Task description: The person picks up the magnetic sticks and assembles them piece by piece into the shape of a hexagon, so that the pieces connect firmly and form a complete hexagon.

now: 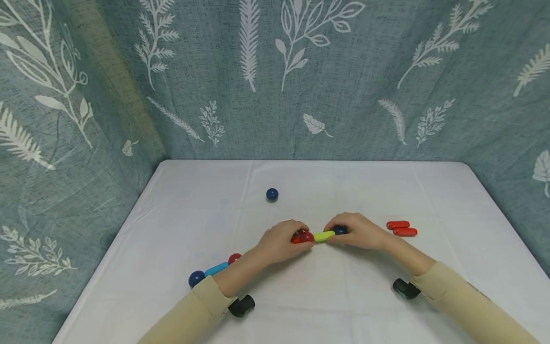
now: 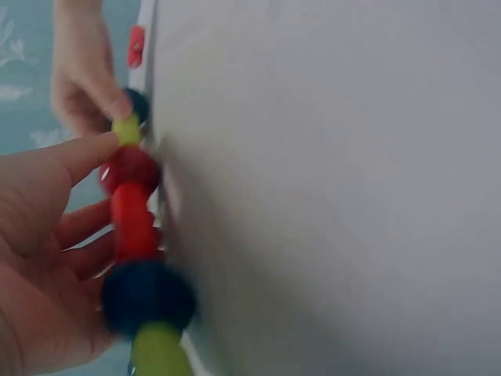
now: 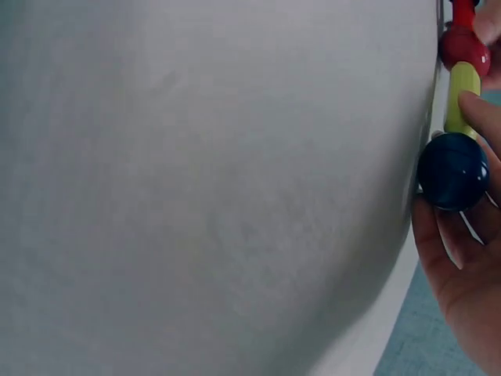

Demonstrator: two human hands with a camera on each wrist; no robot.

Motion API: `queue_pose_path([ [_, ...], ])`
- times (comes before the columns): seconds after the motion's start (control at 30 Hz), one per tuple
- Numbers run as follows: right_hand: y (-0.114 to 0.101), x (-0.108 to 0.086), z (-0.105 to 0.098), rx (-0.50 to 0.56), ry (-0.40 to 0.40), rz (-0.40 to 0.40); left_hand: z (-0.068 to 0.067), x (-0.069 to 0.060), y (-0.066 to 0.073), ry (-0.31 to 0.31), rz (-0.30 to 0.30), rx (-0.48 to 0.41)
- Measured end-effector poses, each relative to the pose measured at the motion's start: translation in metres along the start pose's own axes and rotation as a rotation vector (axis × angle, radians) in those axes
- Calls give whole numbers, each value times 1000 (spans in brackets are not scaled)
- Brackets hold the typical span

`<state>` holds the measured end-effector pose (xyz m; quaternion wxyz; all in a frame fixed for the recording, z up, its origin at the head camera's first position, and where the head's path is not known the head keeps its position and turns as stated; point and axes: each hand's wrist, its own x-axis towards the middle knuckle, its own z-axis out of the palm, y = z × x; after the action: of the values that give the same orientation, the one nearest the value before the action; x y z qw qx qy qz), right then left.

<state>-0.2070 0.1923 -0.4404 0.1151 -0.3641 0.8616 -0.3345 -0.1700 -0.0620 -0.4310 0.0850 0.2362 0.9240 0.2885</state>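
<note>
Head view: your left hand (image 1: pixel 281 242) and right hand (image 1: pixel 360 231) meet at the far right end of a chain of balls and rods, which runs obliquely over the white table (image 1: pixel 343 291). Your left hand grasps the inner red ball (image 1: pixel 307 237), fingers above and thumb below. Your right hand pinches the lime rod (image 1: pixel 324 236), which touches that ball; the end blue ball (image 1: pixel 341 230) sits within the same hand. Past your left forearm the chain shows an outer red ball (image 1: pixel 234 258), a light blue rod (image 1: pixel 216 269) and a tail blue ball (image 1: pixel 196 278).

Left wrist view: behind the ball that you hold follow a red rod (image 2: pixel 135 231) and a middle blue ball (image 2: pixel 149 298).

Right wrist view: your thumb (image 3: pixel 477 110) lies on the lime rod.

Elsewhere on the table, a loose blue ball (image 1: pixel 272 195) rests beyond your hands, and two red rods (image 1: pixel 401 228) lie side by side near your right forearm.
</note>
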Motion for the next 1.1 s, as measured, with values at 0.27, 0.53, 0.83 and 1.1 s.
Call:
queue_pose_path([
  [0.27, 5, 3, -7, -6, 35, 60, -41, -35, -26, -64, -146, 42],
  [0.53, 13, 1, -13, 16, 78, 84, -75, -79, -47, -107, -284, 68],
  [0.83, 18, 3, -15, 4, 152, 116, -67, -80, -53, -12, -302, 16],
  [1.1, 19, 11, -17, -9, 198, 165, -48, -70, -49, 115, -349, -119],
])
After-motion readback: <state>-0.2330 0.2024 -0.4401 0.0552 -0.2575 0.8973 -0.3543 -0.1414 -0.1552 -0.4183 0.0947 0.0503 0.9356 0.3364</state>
